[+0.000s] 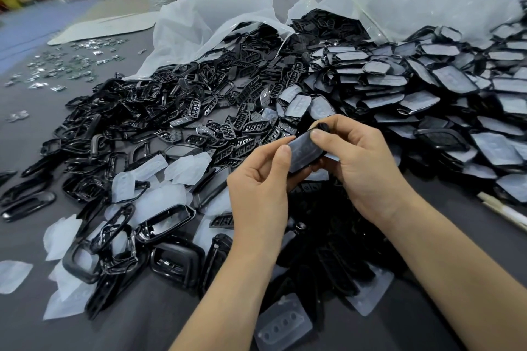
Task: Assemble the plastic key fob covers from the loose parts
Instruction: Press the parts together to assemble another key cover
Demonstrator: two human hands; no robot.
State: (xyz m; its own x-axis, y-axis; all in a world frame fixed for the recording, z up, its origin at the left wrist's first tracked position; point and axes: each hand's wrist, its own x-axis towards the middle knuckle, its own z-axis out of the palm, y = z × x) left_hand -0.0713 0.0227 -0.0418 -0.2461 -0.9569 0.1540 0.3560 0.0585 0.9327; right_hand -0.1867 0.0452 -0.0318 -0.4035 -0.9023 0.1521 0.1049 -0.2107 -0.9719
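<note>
Both my hands hold one black key fob cover point(303, 152) with a translucent pad on its face, above the table's middle. My left hand point(259, 185) pinches its near left end with thumb and fingers. My right hand point(362, 168) grips its far right end, thumb pressing on top. Loose black frames point(168, 221) and translucent button pads point(186, 167) lie to the left. Black button grids point(228, 128) are strewn behind the hands. A big heap of assembled covers point(427, 100) rises on the right.
Two open white plastic bags point(211, 17) spill parts at the back. Small shiny metal pieces point(71, 63) are scattered far left on the grey table point(148, 308). A pale stick point(504, 212) lies at the right edge. Boxes and tables stand behind.
</note>
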